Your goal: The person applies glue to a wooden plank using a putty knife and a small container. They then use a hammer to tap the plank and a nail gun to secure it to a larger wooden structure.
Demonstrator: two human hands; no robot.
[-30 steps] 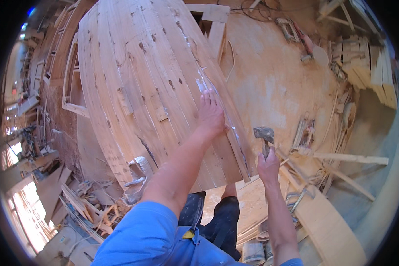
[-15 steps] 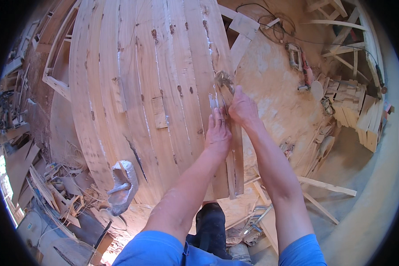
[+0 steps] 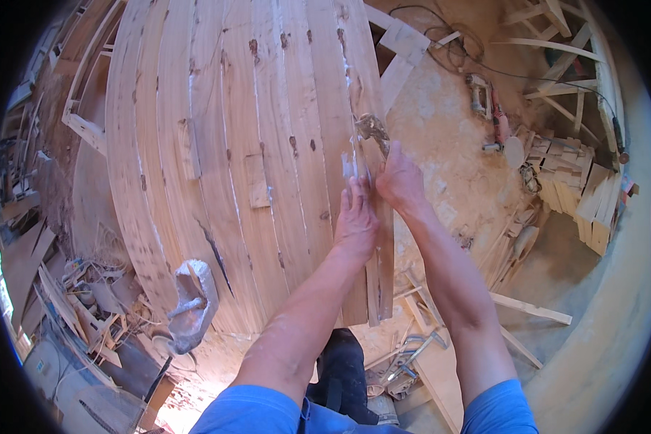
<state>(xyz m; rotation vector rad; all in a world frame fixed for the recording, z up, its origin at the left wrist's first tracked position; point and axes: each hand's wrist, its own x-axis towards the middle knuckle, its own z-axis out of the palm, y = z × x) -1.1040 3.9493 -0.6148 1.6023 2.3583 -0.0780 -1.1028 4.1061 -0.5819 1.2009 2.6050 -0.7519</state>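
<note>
A large curved hull of pale wooden planks (image 3: 231, 145) fills the middle of the view, its right edge streaked with white filler. My left hand (image 3: 356, 217) lies flat on the plank seam near that edge, fingers together and pointing up. My right hand (image 3: 400, 181) is just to its right, closed around the handle of a hammer (image 3: 372, 129), whose worn metal head rests against the plank edge above my fingers.
A grey sack-like lump (image 3: 189, 304) hangs at the hull's lower left. Offcuts and scraps litter the left floor (image 3: 87, 304). A power tool (image 3: 498, 123) and cables lie on the sawdust floor to the right, by stacked wood blocks (image 3: 571, 195). Metal clamps (image 3: 409, 358) rest near my feet.
A second ago my right hand held the hammer low and away from the hull; it has swung up to the plank edge beside my left hand. The view has shifted slightly.
</note>
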